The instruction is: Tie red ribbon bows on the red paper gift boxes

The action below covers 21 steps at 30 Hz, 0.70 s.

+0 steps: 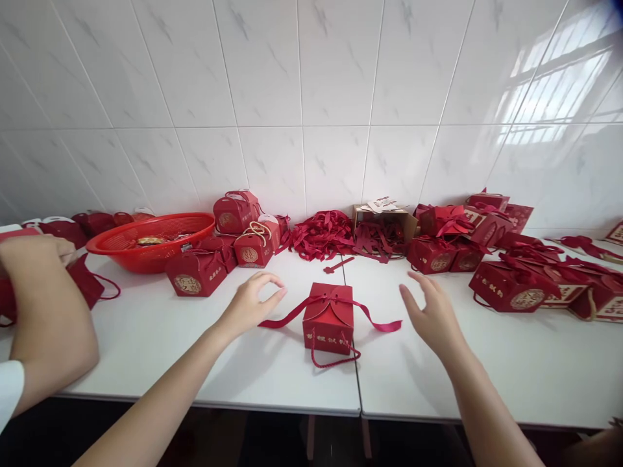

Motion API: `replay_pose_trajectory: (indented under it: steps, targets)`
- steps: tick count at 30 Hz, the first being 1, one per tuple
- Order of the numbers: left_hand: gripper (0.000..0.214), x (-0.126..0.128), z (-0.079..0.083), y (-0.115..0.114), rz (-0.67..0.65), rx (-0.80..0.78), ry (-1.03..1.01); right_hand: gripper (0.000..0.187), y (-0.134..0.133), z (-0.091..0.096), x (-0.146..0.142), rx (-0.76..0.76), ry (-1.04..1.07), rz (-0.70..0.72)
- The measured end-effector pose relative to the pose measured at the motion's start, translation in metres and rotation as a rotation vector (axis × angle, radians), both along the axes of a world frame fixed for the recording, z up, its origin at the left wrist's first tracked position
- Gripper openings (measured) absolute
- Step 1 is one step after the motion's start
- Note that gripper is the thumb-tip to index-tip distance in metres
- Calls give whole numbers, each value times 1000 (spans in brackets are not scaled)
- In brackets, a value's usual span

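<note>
Red cuboid cardboard box (327,318) stands closed, its crimson fabric ribbon (387,326) apparently threaded, ends untied; our left hand (249,303) and right hand (431,312) hover empty, fingers parted.

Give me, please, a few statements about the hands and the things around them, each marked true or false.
1. A ribbon trails out on both sides of the red box between the hands. True.
2. The left hand grips the box. False: it is open, apart from the box.
3. The right hand is open, to the right of the box. True.
4. The box's cord handle is white. False: it is red.
5. The red basket stands left of the heap of ribbons. True.
</note>
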<state>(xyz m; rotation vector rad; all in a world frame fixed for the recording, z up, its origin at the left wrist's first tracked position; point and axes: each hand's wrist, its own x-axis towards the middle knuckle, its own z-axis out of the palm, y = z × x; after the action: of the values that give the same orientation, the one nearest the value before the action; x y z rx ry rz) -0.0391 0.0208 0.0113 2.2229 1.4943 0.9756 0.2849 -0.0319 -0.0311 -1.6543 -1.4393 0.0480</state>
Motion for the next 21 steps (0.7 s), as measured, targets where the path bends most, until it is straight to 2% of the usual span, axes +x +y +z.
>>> replay_pose_trajectory:
  steps: [2, 4, 7, 10, 15, 18, 21]
  targets:
    - [24, 20, -1, 3, -137, -97, -140, 50, 1, 12, -21, -62, 48, 211]
    - [27, 36, -6, 5, -226, -186, -224, 53, 1, 20, -39, -195, 94, 374]
    - [28, 52, -16, 4, -309, -226, -285, 58, 1, 23, -57, -339, 93, 504]
    - [25, 59, -24, 1, -325, -220, -330, 65, 1, 20, -65, -430, 38, 557]
    - [24, 62, -27, -4, -306, -235, -337, 80, 1, 22, -66, -444, -50, 574]
    - [25, 63, -24, -6, -302, -253, -321, 75, 3, 29, -64, -448, -110, 596]
    - [26, 62, -23, -9, -281, -291, -323, 60, 4, 34, -63, -435, -144, 622]
